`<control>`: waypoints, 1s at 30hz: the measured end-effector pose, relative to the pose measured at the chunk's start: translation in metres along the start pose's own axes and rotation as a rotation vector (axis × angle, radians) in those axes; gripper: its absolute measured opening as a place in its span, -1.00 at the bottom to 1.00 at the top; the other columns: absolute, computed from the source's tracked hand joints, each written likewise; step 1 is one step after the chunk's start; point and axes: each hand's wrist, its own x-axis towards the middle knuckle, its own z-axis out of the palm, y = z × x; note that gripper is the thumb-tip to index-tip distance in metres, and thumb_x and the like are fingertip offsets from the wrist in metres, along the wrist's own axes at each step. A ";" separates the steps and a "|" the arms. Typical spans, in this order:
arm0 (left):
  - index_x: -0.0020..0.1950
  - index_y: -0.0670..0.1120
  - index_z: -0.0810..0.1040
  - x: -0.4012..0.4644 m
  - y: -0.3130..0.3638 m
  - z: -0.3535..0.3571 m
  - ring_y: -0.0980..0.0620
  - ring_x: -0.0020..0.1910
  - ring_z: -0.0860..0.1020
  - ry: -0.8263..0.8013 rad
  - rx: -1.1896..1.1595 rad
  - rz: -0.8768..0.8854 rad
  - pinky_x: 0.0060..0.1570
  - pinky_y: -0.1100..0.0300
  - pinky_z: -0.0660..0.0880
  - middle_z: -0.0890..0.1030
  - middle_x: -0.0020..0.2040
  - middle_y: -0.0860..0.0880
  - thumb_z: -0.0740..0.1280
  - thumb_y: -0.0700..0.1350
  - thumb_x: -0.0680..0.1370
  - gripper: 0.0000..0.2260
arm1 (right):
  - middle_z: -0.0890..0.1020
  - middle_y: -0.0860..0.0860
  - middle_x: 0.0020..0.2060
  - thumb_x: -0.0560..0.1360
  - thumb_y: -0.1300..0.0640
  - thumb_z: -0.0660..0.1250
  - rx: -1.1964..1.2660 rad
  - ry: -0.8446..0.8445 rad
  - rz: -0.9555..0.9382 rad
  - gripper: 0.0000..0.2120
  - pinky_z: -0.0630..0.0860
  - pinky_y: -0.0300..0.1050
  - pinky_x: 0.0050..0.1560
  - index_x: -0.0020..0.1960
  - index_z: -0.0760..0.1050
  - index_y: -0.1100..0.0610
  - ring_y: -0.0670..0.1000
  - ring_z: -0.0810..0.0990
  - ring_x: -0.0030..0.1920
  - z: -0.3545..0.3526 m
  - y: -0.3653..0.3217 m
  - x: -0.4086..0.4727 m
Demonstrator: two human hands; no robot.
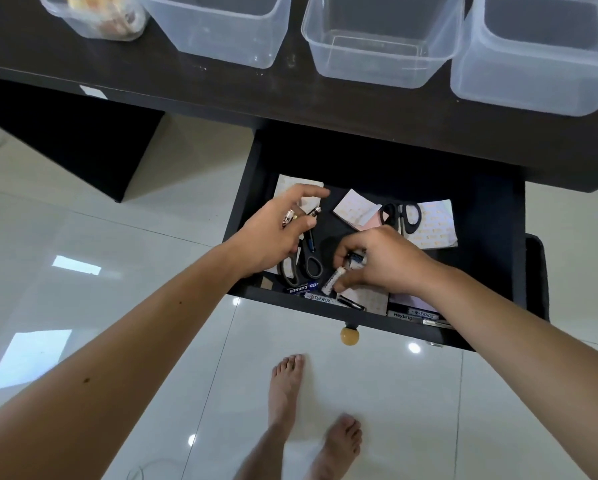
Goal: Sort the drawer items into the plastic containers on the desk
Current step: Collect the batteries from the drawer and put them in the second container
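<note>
Down in the open drawer (491,216), right hand (384,261) pinching batteries (354,261), left hand (276,233) perhaps gripping small metal bits (288,216).

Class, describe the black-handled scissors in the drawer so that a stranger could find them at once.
Start at the open drawer under the desk and look to its far right part. The black scissors lie there on patterned paper. The other scissors, by the left hand, have grey handles.

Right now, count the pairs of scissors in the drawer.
2. Black-handled scissors lie at the back right on the patterned paper; grey-handled scissors lie front left, partly under the left hand. More may be hidden.
</note>
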 end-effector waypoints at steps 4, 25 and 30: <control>0.29 0.18 0.57 0.002 -0.006 0.001 0.09 -0.44 0.41 0.014 0.062 -0.006 -0.46 0.25 0.41 0.55 -0.09 -0.09 0.25 -0.09 0.74 -0.79 | 0.67 0.05 -0.11 0.27 -0.01 0.75 0.206 0.035 0.055 -0.70 0.56 -0.20 -0.21 -0.15 0.66 -0.06 -0.02 0.67 -0.18 -0.008 0.002 -0.004; 0.19 -0.05 0.61 0.013 -0.003 0.010 -0.08 -0.05 0.66 0.135 0.529 -0.180 -0.03 0.02 0.65 0.67 0.03 -0.09 0.55 0.07 0.54 -0.68 | 0.54 0.16 -0.36 0.51 0.24 0.54 0.678 -0.045 0.195 -0.80 0.25 -0.26 -0.53 -0.04 0.55 0.05 -0.01 0.42 -0.53 -0.017 -0.001 -0.013; 0.23 -0.08 0.64 0.014 -0.002 0.012 -0.14 0.04 0.65 0.095 0.643 -0.116 0.03 0.00 0.64 0.67 0.08 -0.14 0.44 0.14 0.61 -0.66 | 0.54 0.16 -0.35 0.52 0.26 0.53 0.681 -0.052 0.188 -0.81 0.25 -0.27 -0.54 -0.02 0.55 0.07 -0.02 0.44 -0.53 -0.016 0.001 -0.013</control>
